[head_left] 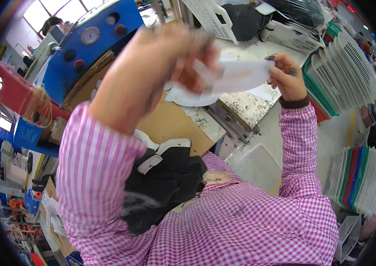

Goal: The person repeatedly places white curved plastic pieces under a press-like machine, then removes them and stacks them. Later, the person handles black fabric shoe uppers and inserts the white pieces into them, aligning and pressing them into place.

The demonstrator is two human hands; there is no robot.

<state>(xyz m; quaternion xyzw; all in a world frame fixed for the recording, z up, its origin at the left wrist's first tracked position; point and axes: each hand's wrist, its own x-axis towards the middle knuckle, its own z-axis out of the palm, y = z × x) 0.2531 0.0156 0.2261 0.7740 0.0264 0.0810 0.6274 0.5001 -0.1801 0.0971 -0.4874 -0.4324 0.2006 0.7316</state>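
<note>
My right hand [288,76] pinches the right end of a thin white curved piece [245,79] between thumb and fingers, holding it up over the worktable. My left hand [192,60] is at the other end of this piece, with its fingers smeared by motion. Whether it grips the piece cannot be told. Just below the left hand, more white sheet material [188,98] shows by the table. Black fabric pieces [166,177] lie on my lap, with white-edged cut parts [174,144] on top of them.
A blue machine [91,40] with a gauge and knobs stands at the left, beside a red arm [28,95]. White baskets [212,20] sit at the table's back. Stacked baskets [347,66] rise at the right. Brown cardboard [163,122] lies before me.
</note>
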